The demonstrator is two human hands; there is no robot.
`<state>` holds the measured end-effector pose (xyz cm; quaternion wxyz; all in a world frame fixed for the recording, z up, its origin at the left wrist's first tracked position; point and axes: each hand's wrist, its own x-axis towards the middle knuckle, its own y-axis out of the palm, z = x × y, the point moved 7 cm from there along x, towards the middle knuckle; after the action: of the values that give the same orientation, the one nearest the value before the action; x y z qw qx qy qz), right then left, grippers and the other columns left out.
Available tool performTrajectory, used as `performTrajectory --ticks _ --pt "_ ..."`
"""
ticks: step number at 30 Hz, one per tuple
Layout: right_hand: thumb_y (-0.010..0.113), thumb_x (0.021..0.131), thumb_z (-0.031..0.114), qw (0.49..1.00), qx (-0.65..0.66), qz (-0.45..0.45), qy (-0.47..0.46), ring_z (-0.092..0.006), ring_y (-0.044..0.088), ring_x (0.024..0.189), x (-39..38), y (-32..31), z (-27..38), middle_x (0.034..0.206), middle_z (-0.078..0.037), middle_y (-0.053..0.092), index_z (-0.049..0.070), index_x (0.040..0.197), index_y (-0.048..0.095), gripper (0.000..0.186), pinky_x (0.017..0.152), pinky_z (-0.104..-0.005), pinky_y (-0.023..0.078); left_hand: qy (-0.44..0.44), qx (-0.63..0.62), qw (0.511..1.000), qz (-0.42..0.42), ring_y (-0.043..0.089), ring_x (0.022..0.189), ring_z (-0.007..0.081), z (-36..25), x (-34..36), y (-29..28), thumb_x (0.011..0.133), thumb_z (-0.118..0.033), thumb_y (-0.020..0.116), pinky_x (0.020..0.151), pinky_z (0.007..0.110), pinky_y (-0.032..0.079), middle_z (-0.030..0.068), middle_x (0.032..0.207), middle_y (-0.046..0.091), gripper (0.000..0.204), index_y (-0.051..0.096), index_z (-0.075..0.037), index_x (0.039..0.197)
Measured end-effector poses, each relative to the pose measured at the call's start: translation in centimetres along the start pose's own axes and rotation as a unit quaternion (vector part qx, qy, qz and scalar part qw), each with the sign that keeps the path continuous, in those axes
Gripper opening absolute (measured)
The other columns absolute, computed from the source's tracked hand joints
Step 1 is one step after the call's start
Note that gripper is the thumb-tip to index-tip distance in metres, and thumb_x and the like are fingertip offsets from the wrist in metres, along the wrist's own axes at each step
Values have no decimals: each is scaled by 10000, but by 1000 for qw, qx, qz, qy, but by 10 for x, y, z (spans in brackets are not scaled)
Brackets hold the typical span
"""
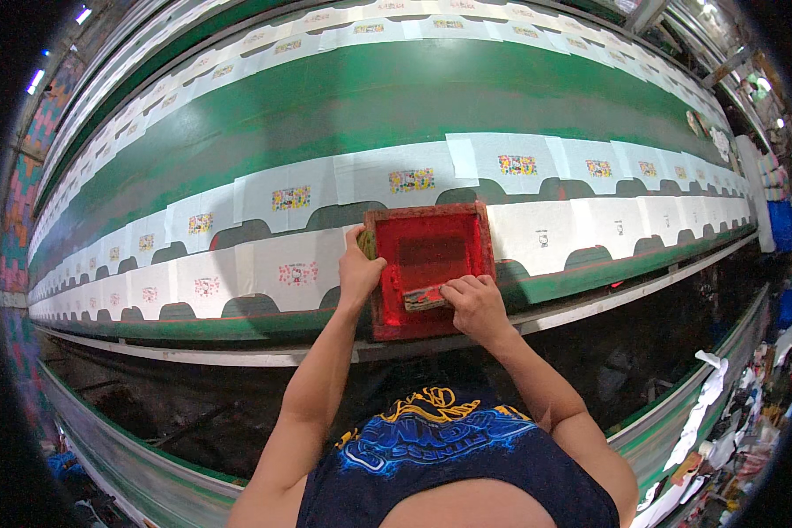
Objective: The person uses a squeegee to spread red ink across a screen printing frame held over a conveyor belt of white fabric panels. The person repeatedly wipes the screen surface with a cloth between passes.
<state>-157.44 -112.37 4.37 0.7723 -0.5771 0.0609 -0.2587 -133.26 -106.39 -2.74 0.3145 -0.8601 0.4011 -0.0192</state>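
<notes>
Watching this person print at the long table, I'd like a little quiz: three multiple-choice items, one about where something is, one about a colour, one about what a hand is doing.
1. Where does the red frame lie?
A. on the white cloth pieces at the near edge of the green table
B. on the floor
C. on a shelf overhead

2. What colour is the bare strip of table between the rows of white cloth pieces?
A. yellow
B. green
C. black

3. What is the right hand doing?
A. hanging free at the person's side
B. gripping a squeegee inside the frame
C. resting flat on bare table

Answers:
1 A, the frame sits over the nearest cloth row.
2 B, green shows between the rows.
3 B, its fingers close over the squeegee, while the left hand grips the frame's left side.
</notes>
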Motion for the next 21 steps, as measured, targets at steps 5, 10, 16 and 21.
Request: performTrajectory --ticks 5,10,16,21 --pt "616 770 10 1000 -6 5 2 -276 692 974 48 -8 -15 990 -73 735 87 973 710 236 850 -441 503 14 -1 1000 -8 682 1136 458 2 1 -2 729 -101 749 971 507 535 240 1182 718 759 462 -161 1429" --pt "639 770 63 996 -21 -81 8 -272 669 889 81 10 -39 886 -61 687 101 851 666 94 805 -448 493 18 -5 1000 7 681 1123 470 3 1 2 731 -106 753 960 516 534 243 1176 717 761 456 -165 1429" --pt "634 787 61 998 -28 -47 7 -250 681 962 -5 2 14 1009 -60 720 79 1000 694 222 854 -431 490 0 -14 1000 7 679 1130 464 6 1 2 725 -108 759 972 512 530 240 1178 718 763 466 -162 1428" --pt "637 797 59 1000 -3 -25 -4 -245 683 982 -15 -6 13 1041 -52 729 76 1041 708 255 871 -414 485 57 -27 998 -21 686 1136 426 4 3 -2 712 -90 751 980 487 531 225 1188 712 733 500 -132 1399"
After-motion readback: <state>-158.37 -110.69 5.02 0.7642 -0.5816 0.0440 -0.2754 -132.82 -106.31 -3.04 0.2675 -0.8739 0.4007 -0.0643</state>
